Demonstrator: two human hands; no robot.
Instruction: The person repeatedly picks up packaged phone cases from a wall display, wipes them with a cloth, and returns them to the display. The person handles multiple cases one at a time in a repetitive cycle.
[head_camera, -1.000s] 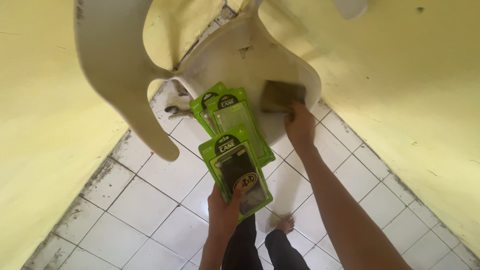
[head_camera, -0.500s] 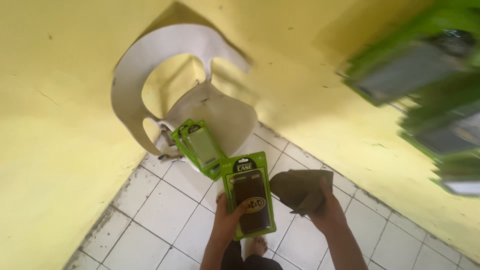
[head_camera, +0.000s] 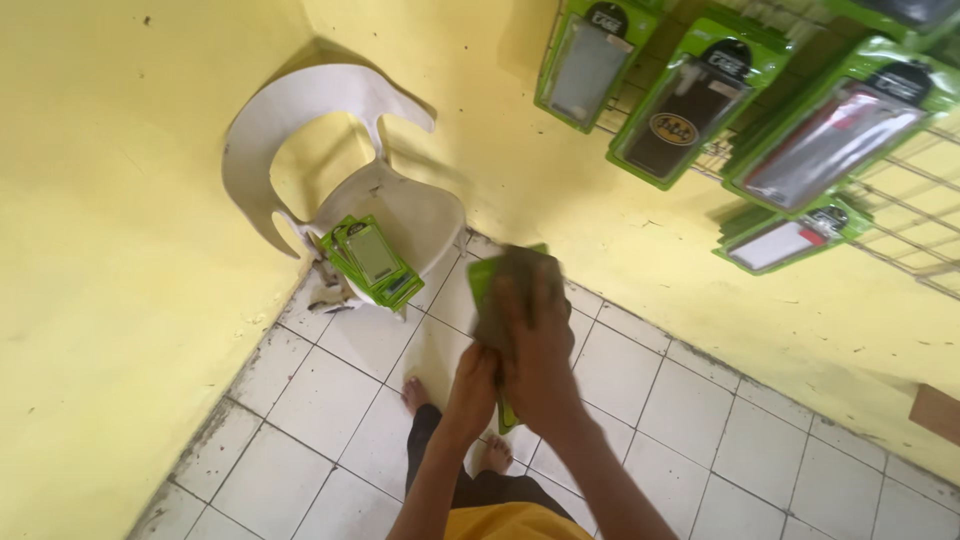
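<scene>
Two bare hands are seen low in the middle of the head view, held close together above a white tiled floor (head_camera: 330, 420). A green package (head_camera: 484, 276) is gripped from below by the left hand (head_camera: 474, 388), its fingers closed around the lower edge; only the top edge and a strip at the bottom of the package are visible. A brown-grey cloth (head_camera: 512, 290) is pressed flat on the front of the package by the right hand (head_camera: 540, 350), whose fingers are spread and laid over the cloth. The right hand is blurred, so how firmly the cloth is gripped cannot be told.

A white plastic chair (head_camera: 300, 120) is placed in the corner of the yellow walls (head_camera: 110, 250), to the left of the hands and well apart from them. A small stack of green packages (head_camera: 370, 258) is lying on its seat, close to the front edge.

Several more green packages (head_camera: 685, 95) are hung on a wire rack (head_camera: 920, 190) on the right wall, above the hands. Two bare feet are seen on the tiles under the hands.
</scene>
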